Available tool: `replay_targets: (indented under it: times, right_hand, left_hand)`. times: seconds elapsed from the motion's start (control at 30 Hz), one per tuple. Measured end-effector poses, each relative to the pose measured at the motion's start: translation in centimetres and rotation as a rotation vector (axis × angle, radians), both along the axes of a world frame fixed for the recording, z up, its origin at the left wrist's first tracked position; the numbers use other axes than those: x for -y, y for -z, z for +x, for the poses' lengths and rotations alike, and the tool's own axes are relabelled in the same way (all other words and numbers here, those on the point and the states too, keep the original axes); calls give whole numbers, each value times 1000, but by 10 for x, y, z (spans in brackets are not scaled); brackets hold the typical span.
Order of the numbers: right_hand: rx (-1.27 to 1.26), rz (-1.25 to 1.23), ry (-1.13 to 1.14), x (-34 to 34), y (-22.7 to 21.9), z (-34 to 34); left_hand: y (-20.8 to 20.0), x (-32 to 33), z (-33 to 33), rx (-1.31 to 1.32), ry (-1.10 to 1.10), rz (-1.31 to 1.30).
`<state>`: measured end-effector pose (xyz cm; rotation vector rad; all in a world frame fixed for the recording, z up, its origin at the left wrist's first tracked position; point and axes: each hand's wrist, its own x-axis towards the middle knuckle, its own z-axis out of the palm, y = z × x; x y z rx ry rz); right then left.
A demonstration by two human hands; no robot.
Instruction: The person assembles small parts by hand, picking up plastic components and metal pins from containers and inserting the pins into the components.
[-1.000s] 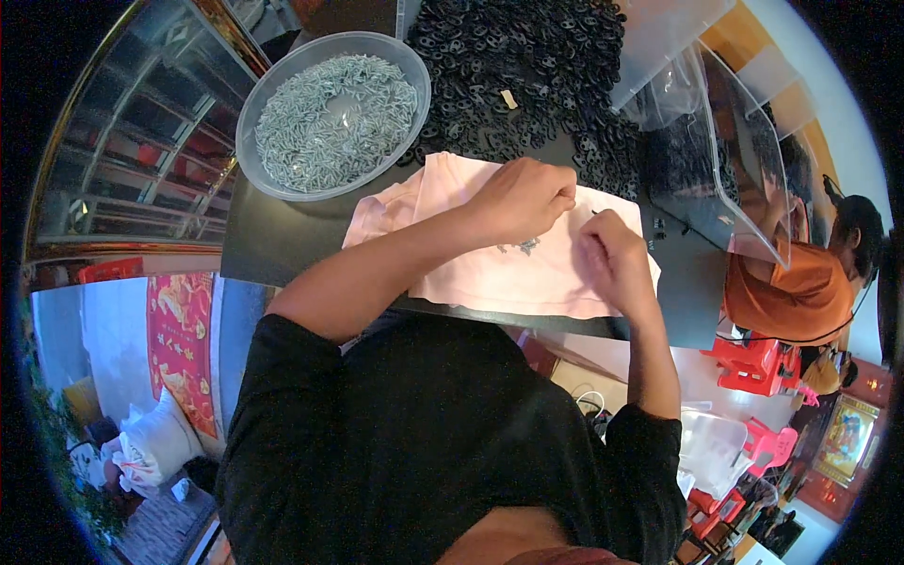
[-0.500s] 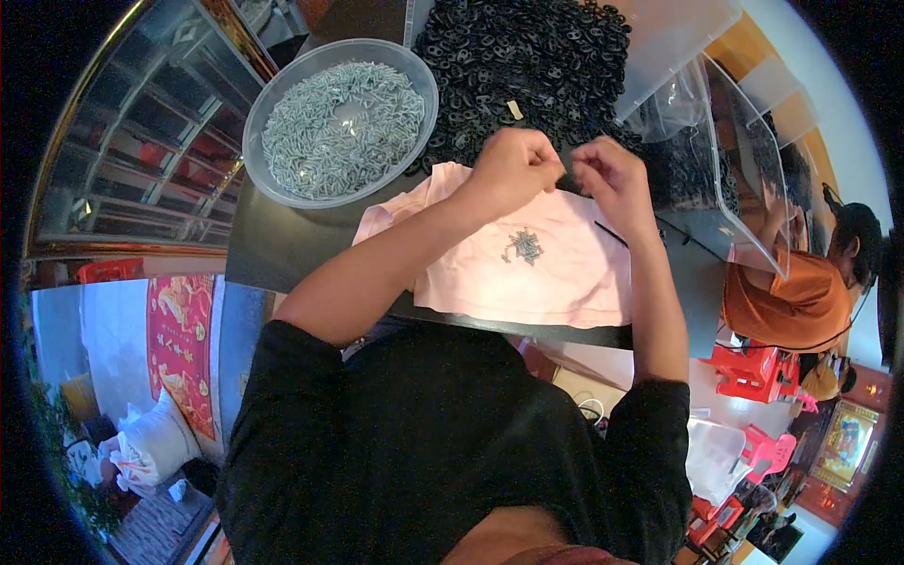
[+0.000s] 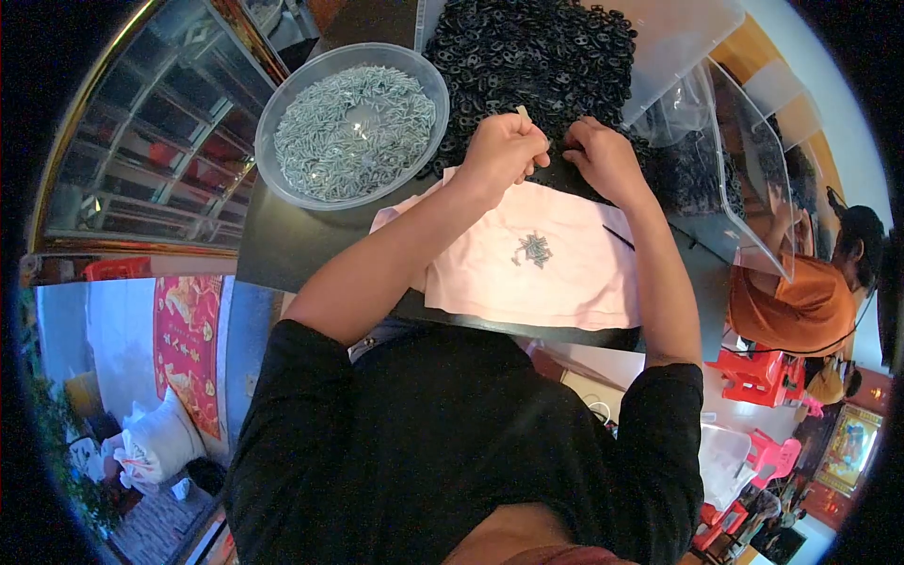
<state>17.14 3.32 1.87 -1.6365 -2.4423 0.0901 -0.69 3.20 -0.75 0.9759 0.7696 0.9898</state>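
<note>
Lying upper centre, black parts (image 3: 537, 56) are heaped, the right hand (image 3: 603, 158) bent at their lower edge; its grasp cannot be told. Left hand (image 3: 506, 155): pinched, any contents hidden. Pink cloth (image 3: 490, 282), centre, is laid lengthwise left-to-right; black rod (image 3: 619, 235) is slanted down rightward.

Black parts (image 3: 537, 56) partly beyond top edge

Room: homelike workroom
Far edge of worktop (image 3: 273, 240): black parts heap (image 3: 527, 56)
Left edge: screw bowl (image 3: 267, 141)
Beyond right: red stools (image 3: 758, 372)

dark table (image 3: 282, 231), bowl (image 3: 266, 151), pink cloth (image 3: 574, 292), black parts (image 3: 537, 56)
</note>
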Motion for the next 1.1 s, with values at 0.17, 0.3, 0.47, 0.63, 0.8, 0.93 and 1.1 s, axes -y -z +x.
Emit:
replay_targets:
  times: [0.17, 0.3, 0.47, 0.63, 0.8, 0.93, 1.1]
  right_hand:
    - [58, 49, 90, 5, 13, -2]
    - [27, 121, 92, 12, 16, -2]
    - [36, 45, 121, 17, 4, 2]
    - [91, 26, 158, 15, 6, 3]
    - [-208, 109, 86, 16, 4, 16]
    - [-138, 74, 124, 24, -3, 21]
    - [-97, 9, 127, 27, -1, 16]
  left_hand:
    - [2, 0, 2, 1, 26, 1]
    - [2, 1, 1, -11, 31, -2]
    - [0, 2, 0, -11, 29, 12]
    - [2, 1, 2, -21, 39, 8]
    - [1, 0, 1, -38, 33, 18]
    - [1, 0, 2, -97, 36, 3]
    - [3, 0, 4, -83, 2, -4]
